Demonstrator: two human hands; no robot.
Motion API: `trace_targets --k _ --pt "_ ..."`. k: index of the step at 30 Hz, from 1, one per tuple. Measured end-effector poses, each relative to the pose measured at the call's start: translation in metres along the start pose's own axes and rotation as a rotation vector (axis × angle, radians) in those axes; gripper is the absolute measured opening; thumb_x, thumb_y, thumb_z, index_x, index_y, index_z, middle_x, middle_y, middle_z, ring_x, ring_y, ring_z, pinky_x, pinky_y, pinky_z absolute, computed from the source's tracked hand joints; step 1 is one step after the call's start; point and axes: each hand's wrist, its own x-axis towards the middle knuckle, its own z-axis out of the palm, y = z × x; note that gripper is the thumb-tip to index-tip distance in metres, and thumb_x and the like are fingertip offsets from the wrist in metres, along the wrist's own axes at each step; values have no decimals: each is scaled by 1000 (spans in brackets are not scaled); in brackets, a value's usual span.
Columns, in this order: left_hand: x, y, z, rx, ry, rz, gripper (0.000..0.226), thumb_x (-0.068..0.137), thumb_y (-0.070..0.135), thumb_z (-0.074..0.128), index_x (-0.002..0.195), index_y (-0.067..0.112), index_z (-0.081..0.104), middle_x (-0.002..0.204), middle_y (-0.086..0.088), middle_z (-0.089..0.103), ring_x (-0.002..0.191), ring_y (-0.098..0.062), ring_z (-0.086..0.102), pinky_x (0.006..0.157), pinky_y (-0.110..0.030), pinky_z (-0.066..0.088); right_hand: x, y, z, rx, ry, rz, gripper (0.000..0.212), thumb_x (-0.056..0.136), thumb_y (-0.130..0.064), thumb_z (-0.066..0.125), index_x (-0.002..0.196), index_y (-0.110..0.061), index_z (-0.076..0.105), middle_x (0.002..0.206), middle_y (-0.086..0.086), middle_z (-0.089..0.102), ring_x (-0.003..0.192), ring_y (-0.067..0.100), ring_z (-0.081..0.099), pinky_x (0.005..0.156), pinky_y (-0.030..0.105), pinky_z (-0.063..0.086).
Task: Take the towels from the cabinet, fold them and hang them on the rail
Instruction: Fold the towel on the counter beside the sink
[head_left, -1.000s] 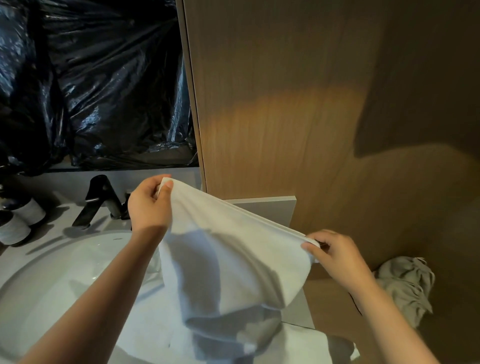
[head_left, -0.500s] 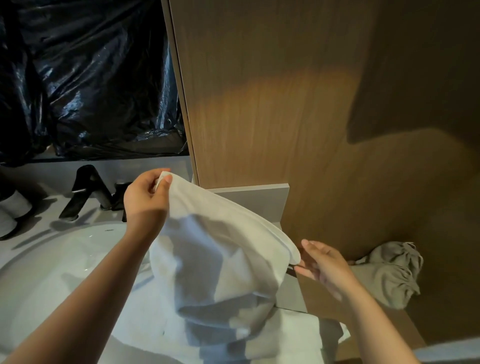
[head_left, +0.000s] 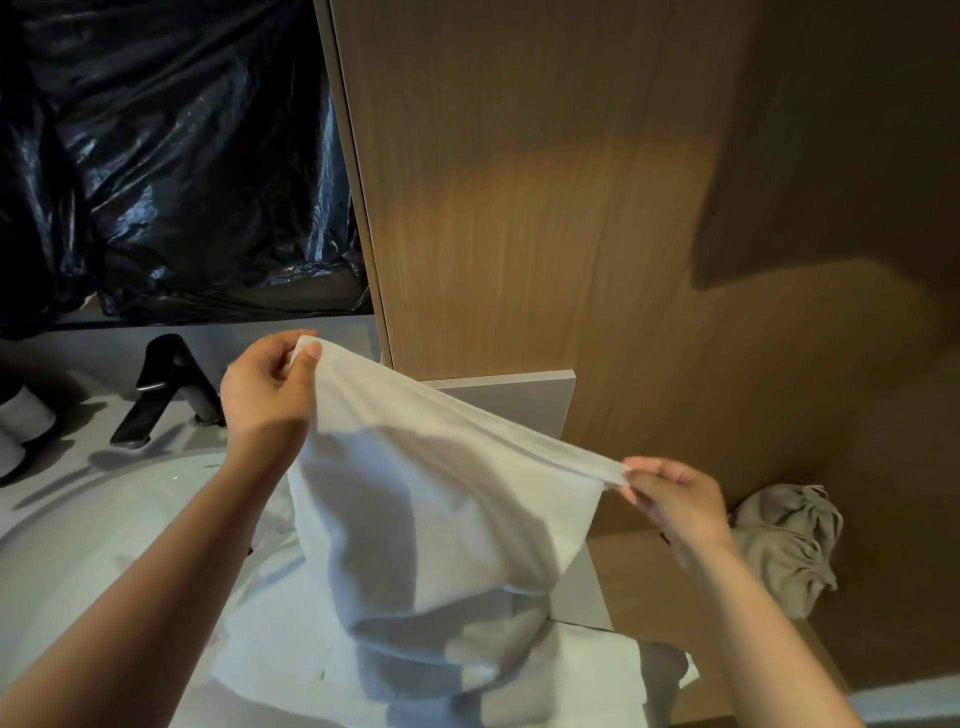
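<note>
A white towel (head_left: 441, 509) hangs stretched between my two hands above the sink counter. My left hand (head_left: 265, 389) pinches its upper left corner, raised higher. My right hand (head_left: 675, 499) pinches the opposite corner, lower and to the right. The top edge runs taut and slanted between them. The towel's lower part sags onto more white towel cloth (head_left: 322, 665) lying over the counter edge. A crumpled grey towel (head_left: 784, 545) lies on a wooden shelf at the right. No rail is in view.
A white basin (head_left: 104, 545) sits at lower left with a black faucet (head_left: 166, 395) behind it. Black plastic sheeting (head_left: 182, 156) covers the wall above. A wooden cabinet panel (head_left: 519, 208) stands directly ahead. White rolls (head_left: 26, 415) sit at far left.
My right hand, open half a second ago, has closed again on the towel's right corner and pulled the top edge taut. My left hand kept its pinch.
</note>
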Motion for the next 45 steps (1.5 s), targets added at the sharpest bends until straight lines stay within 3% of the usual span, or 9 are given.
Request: trace_targets --k 4,10,13,15,20,25,29,36,45 --pt "16 10 7 -58 28 -20 21 95 24 58 110 16 69 88 8 65 85 -9 60 72 -13 40 12 -52 -4 -90 108 -330 28 86 4 62 78 -21 72 76 -3 71 72 15 64 69 24 55" --pt "18 11 10 -52 36 -33 21 96 24 56 111 17 68 92 8 64 87 -8 59 70 -8 37 11 -56 -6 -482 -13 -501 23 91 -7 62 86 -25 76 85 4 74 83 36 67 78 46 56" --pt "18 12 10 -41 23 -27 21 95 22 56 110 15 69 92 8 64 78 0 57 66 1 36 13 -38 -11 -590 -97 -486 21 87 -7 66 90 -27 73 101 -3 70 87 13 66 72 14 49" --pt "18 13 10 -54 19 -26 20 95 21 56 109 14 69 88 9 63 72 6 56 62 6 34 14 -30 -10 -637 -148 -485 21 84 -4 70 95 -21 74 107 -5 65 86 1 62 71 4 43" --pt "20 17 8 -54 4 -6 20 95 20 57 110 12 69 87 6 63 72 6 54 62 7 34 16 -46 -17 -934 -47 -721 10 90 -12 66 94 -13 76 97 1 69 85 14 62 79 26 47" --pt "25 22 8 -64 13 16 19 96 23 56 109 19 69 82 20 60 73 11 56 67 -3 39 13 -92 -31 -991 56 -812 17 95 -21 59 107 -17 71 99 -2 70 84 9 56 78 26 45" --pt "35 39 10 -72 88 34 17 96 25 55 107 24 68 77 23 57 70 7 54 64 -11 37 11 -134 -27 -812 186 -860 16 95 -23 59 107 -22 69 100 -8 68 89 6 59 81 26 47" --pt "47 77 6 -188 174 99 12 97 32 52 103 33 63 78 23 58 68 17 55 60 -12 37 -5 -181 -9 8 305 -906 14 96 -24 55 99 -36 63 93 -22 63 91 -5 61 77 16 49" --pt "41 76 5 -230 172 106 22 98 27 52 112 20 67 92 9 64 81 -2 58 66 -13 40 -14 -175 -7 -84 356 -989 12 98 -21 50 106 -28 55 92 -22 55 87 -11 54 68 -2 39"
